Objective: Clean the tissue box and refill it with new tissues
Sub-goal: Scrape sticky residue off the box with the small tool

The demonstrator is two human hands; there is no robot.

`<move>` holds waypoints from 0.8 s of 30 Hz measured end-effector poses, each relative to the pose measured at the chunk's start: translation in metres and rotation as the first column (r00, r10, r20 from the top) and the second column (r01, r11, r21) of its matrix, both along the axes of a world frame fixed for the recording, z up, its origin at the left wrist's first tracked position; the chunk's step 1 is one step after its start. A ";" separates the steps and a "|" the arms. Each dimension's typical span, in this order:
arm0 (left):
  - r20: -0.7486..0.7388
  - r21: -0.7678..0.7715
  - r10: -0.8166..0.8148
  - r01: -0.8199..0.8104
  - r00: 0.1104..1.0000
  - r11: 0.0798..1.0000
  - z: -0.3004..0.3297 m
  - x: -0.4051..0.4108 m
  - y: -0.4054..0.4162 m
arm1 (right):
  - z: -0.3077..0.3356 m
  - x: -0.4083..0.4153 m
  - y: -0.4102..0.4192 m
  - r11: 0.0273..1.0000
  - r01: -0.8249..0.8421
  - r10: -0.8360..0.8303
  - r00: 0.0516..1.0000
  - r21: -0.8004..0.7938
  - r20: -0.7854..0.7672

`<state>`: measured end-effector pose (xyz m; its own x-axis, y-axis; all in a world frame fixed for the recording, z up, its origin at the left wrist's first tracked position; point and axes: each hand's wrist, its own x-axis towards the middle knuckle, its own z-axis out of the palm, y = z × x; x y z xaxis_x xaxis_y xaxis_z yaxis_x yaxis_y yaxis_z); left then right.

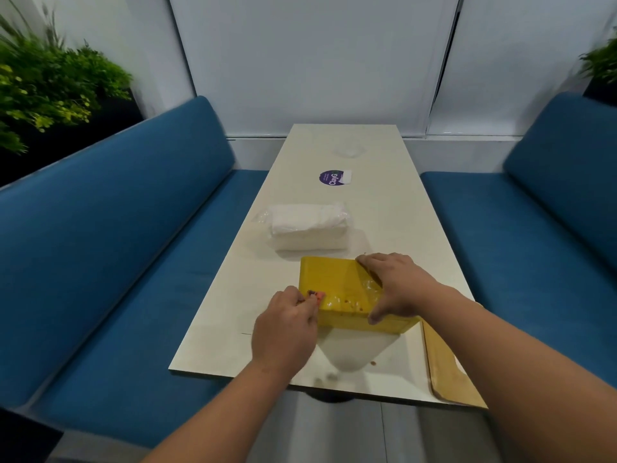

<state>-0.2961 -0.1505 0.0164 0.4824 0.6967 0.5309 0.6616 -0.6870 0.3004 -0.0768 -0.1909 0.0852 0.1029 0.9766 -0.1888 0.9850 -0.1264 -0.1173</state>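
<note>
A long pale table [377,208] runs from near to far between two blue benches, one on the left [110,262] and one on the right [521,235]. On the far half of the table lies a round purple sticker [330,178] with a small white tag [347,177] touching its right edge. At the near right corner lies a flat tan board [450,369]. Green plants stand behind the left bench [43,81] and behind the right one [601,58]. White panels [310,55] close the far side.
</note>
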 end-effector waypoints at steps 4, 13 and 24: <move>-0.088 0.047 -0.050 0.054 0.995 0.997 -0.001 0.039 -0.026 | -0.006 0.004 0.003 1.000 -0.029 0.028 0.999 0.002 0.024; 0.029 -0.074 0.258 -0.255 0.966 0.964 0.003 0.024 -0.020 | -0.013 0.009 0.002 0.995 -0.078 0.075 0.996 0.067 0.047; 0.081 -0.052 0.216 -0.212 0.973 0.976 -0.013 0.030 -0.031 | -0.014 0.011 0.004 0.993 -0.090 0.088 0.996 0.080 0.027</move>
<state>-0.2656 -0.1819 0.0031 0.2736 0.8018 0.5314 0.7625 -0.5175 0.3883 -0.0659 -0.1872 0.0715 0.0184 0.9941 -0.1069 0.9945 -0.0293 -0.1008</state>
